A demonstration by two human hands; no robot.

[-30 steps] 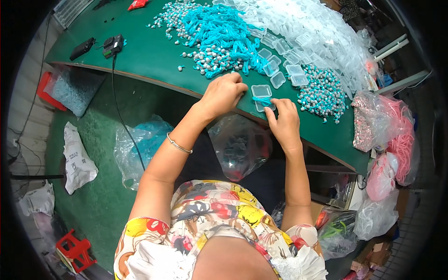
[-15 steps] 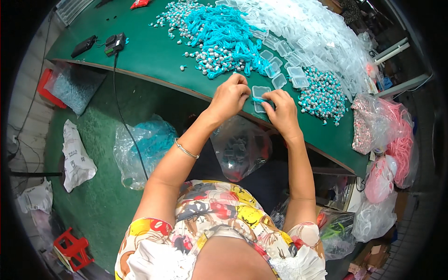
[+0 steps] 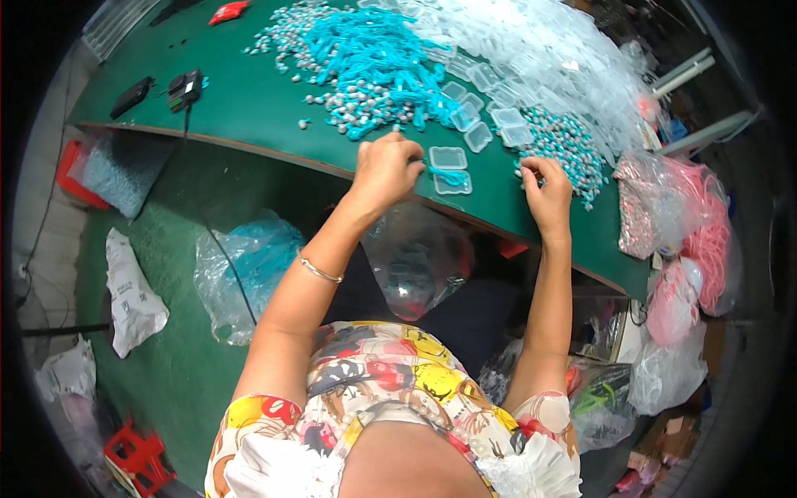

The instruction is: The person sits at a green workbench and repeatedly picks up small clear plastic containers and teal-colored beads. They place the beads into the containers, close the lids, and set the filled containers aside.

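Observation:
A small clear plastic box (image 3: 448,158) lies open on the green table near its front edge, its two halves flat. A looped turquoise cord (image 3: 449,177) rests in the nearer half. Left of the box is my left hand (image 3: 384,170), fingers drawn together beside the cord's end; what they hold is hidden. My right hand (image 3: 548,197) has moved off the box, its thumb and fingers pinched at the near left edge of a heap of small turquoise-and-grey beads (image 3: 564,149). Whether a bead is between those fingertips is hard to make out.
Beyond my left hand lie turquoise cords (image 3: 365,50) with round silvery beads (image 3: 365,104). A large heap of clear boxes (image 3: 540,50) fills the far right. Several loose boxes (image 3: 477,137) lie nearer. Bags with pink cords (image 3: 704,241) hang at the right; a black device (image 3: 184,90) sits at left.
My right hand has let go of the cord and moved right to the bead heap. The cord now lies in the box. My left hand has shifted slightly left, away from the box.

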